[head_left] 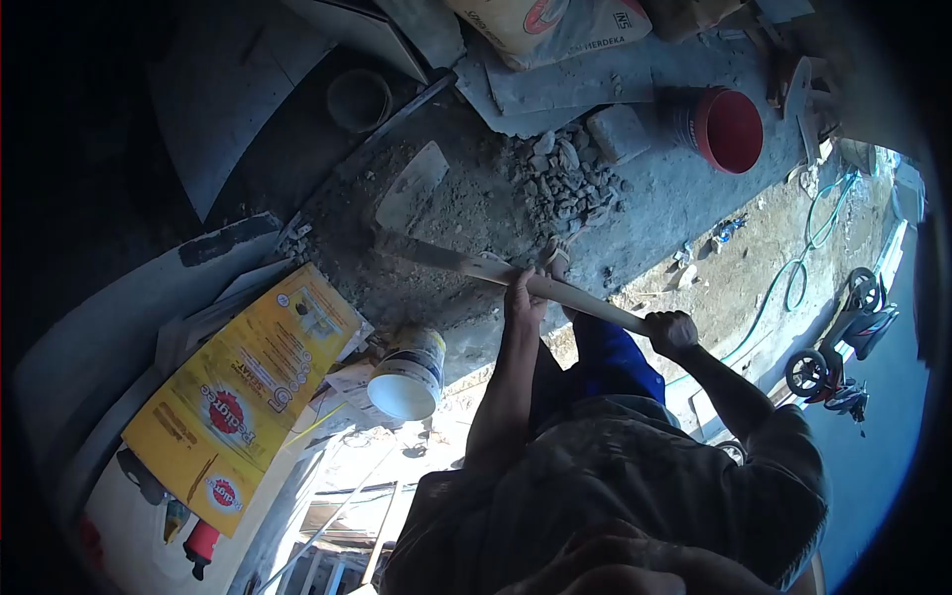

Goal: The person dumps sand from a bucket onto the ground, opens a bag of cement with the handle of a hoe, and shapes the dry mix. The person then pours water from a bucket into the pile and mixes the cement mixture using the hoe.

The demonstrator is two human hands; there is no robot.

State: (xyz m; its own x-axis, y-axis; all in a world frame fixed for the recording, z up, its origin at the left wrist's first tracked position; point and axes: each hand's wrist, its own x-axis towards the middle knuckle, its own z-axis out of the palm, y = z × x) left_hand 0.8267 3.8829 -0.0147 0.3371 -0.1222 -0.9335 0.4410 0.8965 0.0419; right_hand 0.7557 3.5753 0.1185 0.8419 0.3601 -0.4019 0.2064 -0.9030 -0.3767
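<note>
Both my hands are closed around the wooden handle of a hoe [585, 300], which slants across in front of my body. My left hand [524, 297] grips the handle near its middle, and my right hand [672, 333] wraps round its end at the right. At the far left end, the hoe's broad pale blade [413, 185] rests on or just over loose grey sand and gravel [476, 208]; whether it touches cannot be made out. A pile of broken stones [567, 183] lies beyond my foot, which shows partly behind the handle.
A white bucket [405, 387] stands left of my legs, beside a yellow Pedigree sheet [243, 397]. A red bucket [731, 131] lies tipped at the back right. Cement bags [580, 35] sit at the back. A green hose [793, 278] and a small bike [843, 347] are at right.
</note>
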